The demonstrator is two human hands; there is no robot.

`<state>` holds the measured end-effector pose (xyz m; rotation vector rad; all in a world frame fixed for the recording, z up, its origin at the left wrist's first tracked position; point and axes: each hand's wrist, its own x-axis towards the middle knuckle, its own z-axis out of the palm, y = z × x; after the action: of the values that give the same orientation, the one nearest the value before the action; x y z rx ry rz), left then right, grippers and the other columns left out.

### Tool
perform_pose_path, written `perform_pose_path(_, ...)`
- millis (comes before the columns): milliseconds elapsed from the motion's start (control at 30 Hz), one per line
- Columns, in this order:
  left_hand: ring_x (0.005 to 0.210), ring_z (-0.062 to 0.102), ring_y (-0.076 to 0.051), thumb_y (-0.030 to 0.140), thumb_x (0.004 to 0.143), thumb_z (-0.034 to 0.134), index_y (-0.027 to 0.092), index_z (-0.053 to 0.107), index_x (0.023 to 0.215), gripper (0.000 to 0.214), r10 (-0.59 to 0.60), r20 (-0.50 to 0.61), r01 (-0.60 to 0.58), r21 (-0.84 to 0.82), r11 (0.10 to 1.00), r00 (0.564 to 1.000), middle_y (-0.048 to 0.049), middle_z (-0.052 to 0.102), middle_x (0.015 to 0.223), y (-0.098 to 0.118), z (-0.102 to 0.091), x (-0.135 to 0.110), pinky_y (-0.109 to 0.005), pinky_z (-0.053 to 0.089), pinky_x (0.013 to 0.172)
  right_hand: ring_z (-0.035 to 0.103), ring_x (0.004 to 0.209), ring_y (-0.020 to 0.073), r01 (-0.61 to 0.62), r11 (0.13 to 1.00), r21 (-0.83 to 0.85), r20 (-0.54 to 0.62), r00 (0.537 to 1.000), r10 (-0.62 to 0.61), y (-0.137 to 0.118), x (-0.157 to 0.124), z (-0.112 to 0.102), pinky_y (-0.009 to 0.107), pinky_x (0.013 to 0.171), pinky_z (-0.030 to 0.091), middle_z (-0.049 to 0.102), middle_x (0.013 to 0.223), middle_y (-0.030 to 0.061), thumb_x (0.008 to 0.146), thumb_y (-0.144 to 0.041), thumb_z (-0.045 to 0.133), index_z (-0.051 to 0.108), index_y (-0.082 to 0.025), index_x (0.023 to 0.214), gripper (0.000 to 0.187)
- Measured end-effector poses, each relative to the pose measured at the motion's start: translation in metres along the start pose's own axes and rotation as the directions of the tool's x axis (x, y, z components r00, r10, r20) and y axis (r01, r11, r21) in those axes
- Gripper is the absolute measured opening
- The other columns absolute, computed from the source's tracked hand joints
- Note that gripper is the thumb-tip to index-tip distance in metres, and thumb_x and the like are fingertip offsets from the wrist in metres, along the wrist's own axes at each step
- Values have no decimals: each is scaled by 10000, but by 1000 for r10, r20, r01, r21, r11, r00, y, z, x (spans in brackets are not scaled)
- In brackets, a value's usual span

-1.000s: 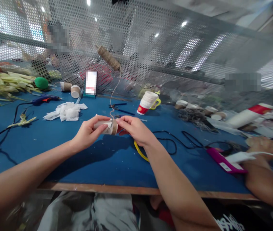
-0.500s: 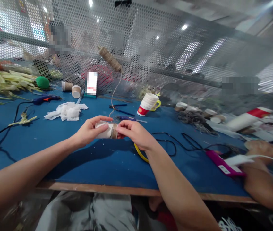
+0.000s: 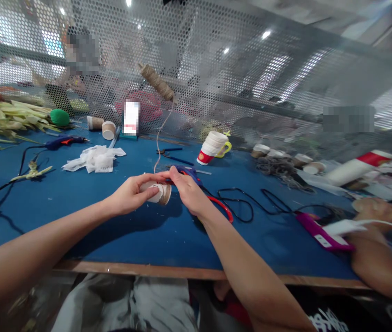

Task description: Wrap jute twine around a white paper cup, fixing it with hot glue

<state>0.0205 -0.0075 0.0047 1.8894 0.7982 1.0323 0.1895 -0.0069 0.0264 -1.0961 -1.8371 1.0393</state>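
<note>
- Our left hand [image 3: 131,194] pinches the white cup [image 3: 157,197], tipped on its side, above the blue table [image 3: 189,251].
- Twine [image 3: 157,137] hangs from the spool [image 3: 156,83] down to our hands.
- Our right hand [image 3: 188,191] has shifted from the cup's brown band [image 3: 166,196] up beside the left one, baring that band, seemingly part-wound; whether it pinches twine, we cannot tell.

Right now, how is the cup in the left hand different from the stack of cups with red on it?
The held cup lies sideways in the left hand, while the cup stack stands on the blue table. The held cup has a brown band near one end; the cup stack has a red patch low down. Both show white.
</note>
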Motion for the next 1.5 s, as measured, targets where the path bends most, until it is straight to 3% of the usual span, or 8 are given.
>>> perform_pose_path(133,859,596,-183,317,794,482,115,570,1055,342,-57,-19,58,75,995,998,-98,643,1033,1,-2,0,-280,454,747,595,920,165,-87,962,-257,-167,985,44,3,12,-20,281,801,439,657,987,97,883,-466,284,633,-136,957,486)
perform_pose_path(233,777,586,-156,324,799,474,116,572,1056,345,-78,-27,80,96,992,997,-86,653,960,1,-2,0,-241,441,665,584,948,163,-387,647,-657,-389,909,150,12,26,-49,250,818,408,635,1054,88,865,-290,367,587,-154,1059,324)
perform_pose_path(433,614,520,-112,359,817,424,123,583,1038,360,-138,-70,146,134,980,988,-58,648,827,-5,-2,2,-213,389,548,618,823,291,-557,480,-677,-406,828,388,52,43,-84,303,679,432,667,771,167,620,-147,608,644,-96,678,85)
perform_pose_path(633,684,559,-146,360,812,414,118,584,1027,366,-161,-62,170,207,963,985,-76,656,881,-14,-3,4,-245,419,611,614,647,209,-554,606,-571,-399,832,384,64,42,-77,275,580,446,638,630,100,626,-142,584,597,-117,697,76)
perform_pose_path(800,801,591,-192,359,807,414,115,590,1006,361,-164,-62,175,256,951,984,-90,661,948,-21,-6,6,-286,442,709,577,547,115,-449,801,-395,-412,866,283,36,29,-75,242,553,475,625,695,44,668,-121,557,529,-126,909,242)
perform_pose_path(900,828,594,-197,356,807,413,98,585,1010,371,-190,-68,201,229,953,979,-102,657,974,-22,-7,7,-282,444,720,561,508,109,-331,931,-153,-276,919,282,15,17,-73,250,529,482,606,626,36,677,-196,600,532,-137,767,127)
perform_pose_path(1100,797,587,-191,358,803,428,88,585,1017,379,-225,-103,243,232,942,969,-105,656,951,-23,-14,10,-275,437,699,511,441,84,-246,969,-21,-122,963,241,-8,-9,-51,217,435,432,587,570,12,680,-208,585,579,-121,785,136)
perform_pose_path(1500,709,565,-169,381,797,426,84,589,1011,400,-237,-125,262,249,932,963,-97,651,856,-25,-16,12,-265,424,634,442,326,81,-233,901,-366,-83,972,218,-13,-20,-28,213,379,397,484,388,-26,720,-355,563,550,-155,583,242)
